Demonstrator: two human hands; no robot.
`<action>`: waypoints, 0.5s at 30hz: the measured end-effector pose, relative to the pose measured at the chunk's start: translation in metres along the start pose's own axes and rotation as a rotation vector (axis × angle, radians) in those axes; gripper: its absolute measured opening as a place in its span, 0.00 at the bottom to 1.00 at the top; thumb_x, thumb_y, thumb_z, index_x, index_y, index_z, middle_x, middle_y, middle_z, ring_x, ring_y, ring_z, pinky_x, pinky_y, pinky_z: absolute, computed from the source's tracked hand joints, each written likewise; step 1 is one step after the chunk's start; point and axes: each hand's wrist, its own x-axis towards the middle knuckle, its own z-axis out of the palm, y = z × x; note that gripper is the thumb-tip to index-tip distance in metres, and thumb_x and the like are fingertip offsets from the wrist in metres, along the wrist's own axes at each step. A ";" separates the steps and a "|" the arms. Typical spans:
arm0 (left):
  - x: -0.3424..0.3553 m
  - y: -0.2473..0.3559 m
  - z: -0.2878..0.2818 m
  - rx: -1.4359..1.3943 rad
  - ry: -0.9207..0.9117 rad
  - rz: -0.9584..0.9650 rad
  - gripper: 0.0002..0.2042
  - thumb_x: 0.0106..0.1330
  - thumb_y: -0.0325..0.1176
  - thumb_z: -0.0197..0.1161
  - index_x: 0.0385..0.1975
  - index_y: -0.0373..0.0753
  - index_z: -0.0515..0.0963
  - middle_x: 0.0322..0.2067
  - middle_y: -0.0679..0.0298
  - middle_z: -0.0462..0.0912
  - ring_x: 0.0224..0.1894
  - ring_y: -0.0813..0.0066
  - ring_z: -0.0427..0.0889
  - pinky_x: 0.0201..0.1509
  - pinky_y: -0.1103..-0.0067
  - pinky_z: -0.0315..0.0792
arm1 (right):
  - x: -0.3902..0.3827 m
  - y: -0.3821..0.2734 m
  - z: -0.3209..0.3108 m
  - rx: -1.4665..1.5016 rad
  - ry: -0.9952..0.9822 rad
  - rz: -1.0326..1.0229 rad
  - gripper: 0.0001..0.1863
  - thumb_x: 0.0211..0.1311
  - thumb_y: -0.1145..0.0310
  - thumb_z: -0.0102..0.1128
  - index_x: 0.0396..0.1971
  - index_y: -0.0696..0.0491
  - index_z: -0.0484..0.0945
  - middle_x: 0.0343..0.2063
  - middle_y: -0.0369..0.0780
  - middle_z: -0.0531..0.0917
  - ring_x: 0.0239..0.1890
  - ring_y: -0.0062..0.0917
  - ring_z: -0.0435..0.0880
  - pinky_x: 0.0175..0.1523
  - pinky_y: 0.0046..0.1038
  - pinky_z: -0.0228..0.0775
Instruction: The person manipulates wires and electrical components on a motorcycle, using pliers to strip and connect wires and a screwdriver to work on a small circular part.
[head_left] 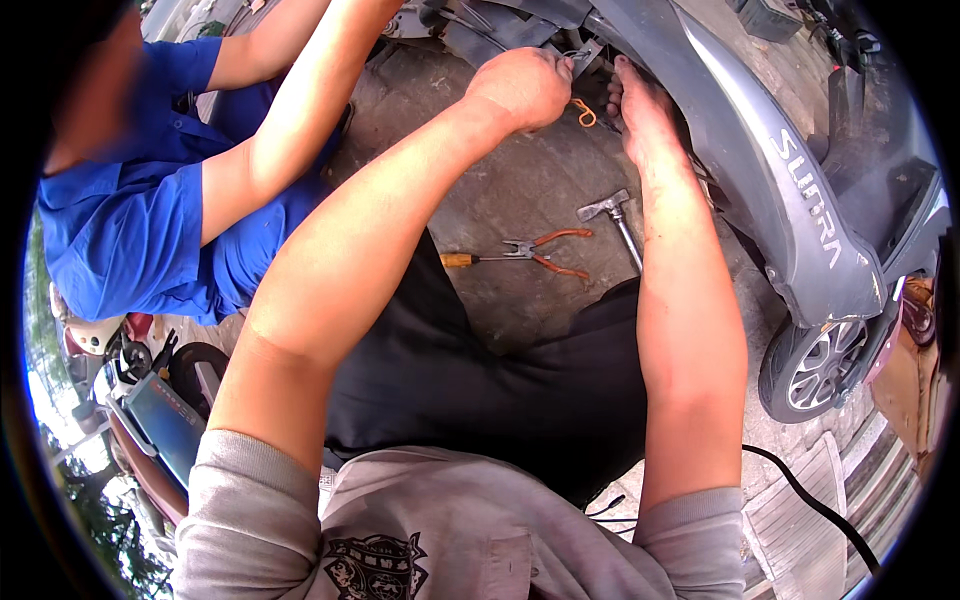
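My left hand (525, 88) is closed in a fist beside the scooter's exposed underside; what it grips is mostly hidden. A small metal piece (588, 52) shows just past its knuckles. Below that fist hangs a bent orange loop (583, 112). Close by on the right, my right hand (642, 112) has its fingers curled together beside the grey scooter body panel (765, 130); the palm side, and anything in it, is out of sight. On the ground between my forearms lie orange-handled pliers (545, 250), a yellow-handled screwdriver (460, 260) and a metal hammer (615, 215).
At the left sits a person in blue clothing (130, 240), arms reaching toward the same scooter parts. A small wheel (815, 370) is at the right. A black cable (815, 500) crosses the ground at lower right. Another scooter (160, 420) stands behind at left.
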 end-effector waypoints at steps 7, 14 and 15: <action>0.013 0.004 -0.031 -0.223 -0.033 -0.280 0.16 0.76 0.48 0.56 0.44 0.44 0.84 0.38 0.54 0.89 0.45 0.53 0.88 0.49 0.62 0.80 | 0.021 0.011 -0.019 0.311 -0.105 0.185 0.13 0.73 0.66 0.63 0.52 0.55 0.76 0.46 0.42 0.82 0.50 0.29 0.83 0.52 0.33 0.78; 0.001 0.020 -0.019 -0.367 0.126 -0.353 0.18 0.77 0.49 0.54 0.39 0.42 0.84 0.30 0.54 0.88 0.36 0.52 0.88 0.41 0.60 0.81 | 0.044 0.013 -0.024 0.417 0.001 0.295 0.13 0.74 0.66 0.55 0.53 0.55 0.73 0.55 0.44 0.82 0.52 0.34 0.82 0.61 0.39 0.74; -0.001 0.022 -0.017 -0.415 0.155 -0.375 0.18 0.77 0.49 0.54 0.39 0.42 0.84 0.30 0.54 0.88 0.36 0.52 0.88 0.41 0.60 0.81 | 0.044 0.013 -0.027 0.463 0.067 0.296 0.13 0.74 0.67 0.55 0.53 0.55 0.73 0.55 0.44 0.82 0.51 0.34 0.82 0.61 0.39 0.74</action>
